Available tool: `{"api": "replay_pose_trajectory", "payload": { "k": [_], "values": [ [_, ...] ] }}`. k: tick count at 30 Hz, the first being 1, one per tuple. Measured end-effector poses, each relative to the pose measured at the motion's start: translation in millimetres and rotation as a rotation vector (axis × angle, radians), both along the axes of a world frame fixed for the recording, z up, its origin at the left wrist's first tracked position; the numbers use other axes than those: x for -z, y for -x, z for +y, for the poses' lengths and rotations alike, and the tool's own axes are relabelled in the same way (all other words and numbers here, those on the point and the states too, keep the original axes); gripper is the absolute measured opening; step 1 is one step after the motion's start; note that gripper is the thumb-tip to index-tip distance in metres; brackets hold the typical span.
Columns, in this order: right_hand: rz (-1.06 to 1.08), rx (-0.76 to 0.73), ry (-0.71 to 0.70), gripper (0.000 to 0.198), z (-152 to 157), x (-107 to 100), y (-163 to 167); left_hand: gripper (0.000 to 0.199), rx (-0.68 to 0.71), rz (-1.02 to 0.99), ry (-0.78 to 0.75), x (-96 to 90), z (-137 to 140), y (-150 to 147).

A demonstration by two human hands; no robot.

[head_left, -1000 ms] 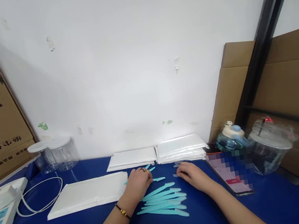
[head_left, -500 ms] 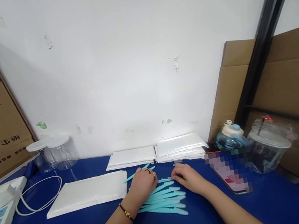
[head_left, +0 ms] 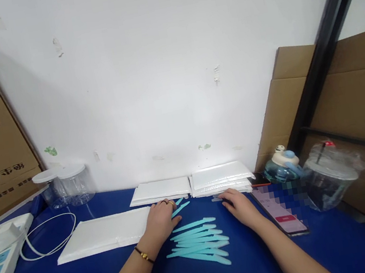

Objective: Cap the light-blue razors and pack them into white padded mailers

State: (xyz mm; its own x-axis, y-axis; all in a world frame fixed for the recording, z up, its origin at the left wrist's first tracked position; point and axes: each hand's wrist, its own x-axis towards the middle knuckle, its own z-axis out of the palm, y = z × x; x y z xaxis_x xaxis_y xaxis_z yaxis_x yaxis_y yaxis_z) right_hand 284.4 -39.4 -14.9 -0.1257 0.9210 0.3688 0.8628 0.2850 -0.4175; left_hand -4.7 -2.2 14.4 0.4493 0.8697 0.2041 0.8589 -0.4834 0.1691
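Note:
Several light-blue eyebrow razors (head_left: 200,235) lie in a loose fanned row on the blue table between my forearms. My left hand (head_left: 161,218) reaches over more light-blue razors (head_left: 181,208) behind that row. Its thumb is apart from the bent fingers, whose tips are partly hidden. Small clear pieces (head_left: 216,198), which look like blade caps, lie before the right stack of mailers. The fingertips of my right hand (head_left: 240,205) are at these pieces, thumb spread away; no held thing shows in it.
White padded mailers lie in a left pile (head_left: 106,234) and two stacks (head_left: 160,190) (head_left: 221,176) by the wall. A phone (head_left: 285,217), glass pot (head_left: 282,168) and bagged container (head_left: 331,176) stand right. Clear jars (head_left: 77,185), a cable (head_left: 47,221) and power strip (head_left: 10,261) are left.
My hands have moved apart, the left one leftward and away from me, the right one to the right. A razor that was between them now lies at the row's far end.

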Motion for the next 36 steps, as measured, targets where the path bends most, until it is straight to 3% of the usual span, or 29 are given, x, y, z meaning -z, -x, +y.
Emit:
{"api": "replay_pose_trajectory", "payload": {
  "k": [6, 12, 17, 27, 36],
  "values": [
    [-0.065, 0.014, 0.043, 0.016, 0.3, 2.2, 11.6, 0.01, 0.02, 0.083, 0.077, -3.0, -3.6, -4.3],
    [0.04, 0.016, 0.061, 0.009, 1.1, 3.7, 13.8, 0.016, -0.082, 0.058, 0.071, 2.8, -4.7, -5.5],
    [0.107, 0.018, 0.075, 0.006, 2.3, 4.9, 15.2, 0.011, -0.077, 0.017, 0.108, 11.3, 0.8, -3.3],
    [0.153, -0.224, 0.081, 0.016, -9.9, -5.6, 19.6, 0.01, -0.01, -0.05, 0.092, 10.2, 1.8, -4.0],
    [0.307, -0.087, 0.132, 0.009, -0.8, 8.6, 25.0, 0.009, 0.053, -0.047, 0.125, 7.9, -3.2, -10.8]
  ]
}}
